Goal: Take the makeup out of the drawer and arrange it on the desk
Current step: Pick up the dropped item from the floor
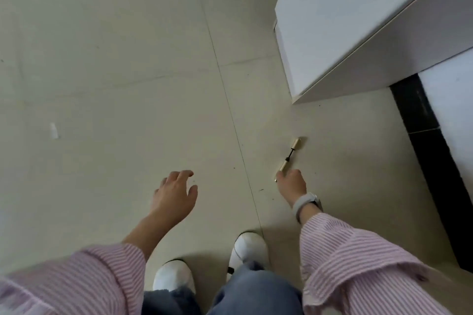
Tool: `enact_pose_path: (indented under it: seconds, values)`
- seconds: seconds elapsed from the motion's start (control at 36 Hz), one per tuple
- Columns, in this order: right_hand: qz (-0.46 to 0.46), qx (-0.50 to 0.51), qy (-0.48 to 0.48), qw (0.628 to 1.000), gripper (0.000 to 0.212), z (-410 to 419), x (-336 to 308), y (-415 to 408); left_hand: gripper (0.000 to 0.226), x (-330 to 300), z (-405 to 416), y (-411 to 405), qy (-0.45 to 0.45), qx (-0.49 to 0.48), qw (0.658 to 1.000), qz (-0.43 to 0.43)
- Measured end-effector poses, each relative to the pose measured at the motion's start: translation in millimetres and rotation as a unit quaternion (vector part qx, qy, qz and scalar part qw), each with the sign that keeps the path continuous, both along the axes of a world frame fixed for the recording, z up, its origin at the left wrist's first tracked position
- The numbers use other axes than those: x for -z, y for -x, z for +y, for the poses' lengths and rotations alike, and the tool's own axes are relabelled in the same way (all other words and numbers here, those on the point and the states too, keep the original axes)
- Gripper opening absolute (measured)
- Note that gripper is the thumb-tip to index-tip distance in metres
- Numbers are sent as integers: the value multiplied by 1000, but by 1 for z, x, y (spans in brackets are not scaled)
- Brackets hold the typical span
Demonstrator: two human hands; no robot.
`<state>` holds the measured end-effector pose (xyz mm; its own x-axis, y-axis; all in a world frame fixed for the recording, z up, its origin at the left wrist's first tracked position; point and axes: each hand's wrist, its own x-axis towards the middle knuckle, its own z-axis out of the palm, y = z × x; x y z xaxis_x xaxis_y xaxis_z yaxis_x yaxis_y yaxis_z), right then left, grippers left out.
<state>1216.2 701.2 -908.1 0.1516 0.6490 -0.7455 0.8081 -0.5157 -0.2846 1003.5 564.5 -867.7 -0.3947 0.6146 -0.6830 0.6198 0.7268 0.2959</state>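
While the left hand (174, 193) hangs loose and empty, a gold mascara (290, 155), part-opened, lies on the floor (128, 71) at the right hand (291, 181) fingertips; whether it is gripped cannot be told. Both halves should be pinched together.

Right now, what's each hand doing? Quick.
Left hand: open, fingers spread, holding nothing.
Right hand: reaching the gold mascara tube on the floor; grip cannot be told.

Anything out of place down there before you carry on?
Yes. A gold makeup tube lies on the floor tiles near the white cabinet, pulled apart, its black wand showing between the two halves. The right hand touches its near end; whether it grips is unclear. The left hand hangs open.
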Motion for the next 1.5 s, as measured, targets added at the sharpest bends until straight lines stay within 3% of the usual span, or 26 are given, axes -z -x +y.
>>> enact_pose_path:
  seconds: [0.11,0.22,0.31,0.36,0.47,0.61,0.75,0.94,1.06,1.22,1.33,1.5]
  values:
    - [-67,46,-15,997,53,14,90,-3,41,81,25,3,-9,3,1000,-11]
    - [-107,39,-68,991,41,16,140,-9,40,126,40,-1,-39,16,999,-19]
    - [-76,32,-90,992,30,21,149,-10,38,133,42,-2,-52,11,998,-32]
    - [-5,13,-74,997,25,20,134,-6,36,123,41,-5,-59,-18,997,-45]
    - [143,-43,-65,987,16,7,52,8,30,66,42,-21,-91,-95,986,-103]
    - [236,-97,-72,964,14,-13,-92,16,28,-58,44,-39,-182,-267,920,-222]
    - [258,-132,-105,951,6,-39,-237,16,30,-205,42,-32,-265,-309,874,-266]
    - [259,-196,-139,935,14,-74,-423,6,13,-402,22,-37,-337,-326,818,-335]
    - [238,-249,-163,924,17,-82,-508,-11,5,-482,5,-44,-320,-269,841,-344]
    - [162,-359,-264,880,28,-90,-583,-67,7,-551,-7,-69,-227,-1,929,-292]
    - [106,-377,-266,881,22,-91,-596,-114,15,-566,-3,-113,-207,159,943,-207]
    - [56,-412,-294,860,21,-77,-612,-189,15,-570,7,-187,-238,154,941,-186]
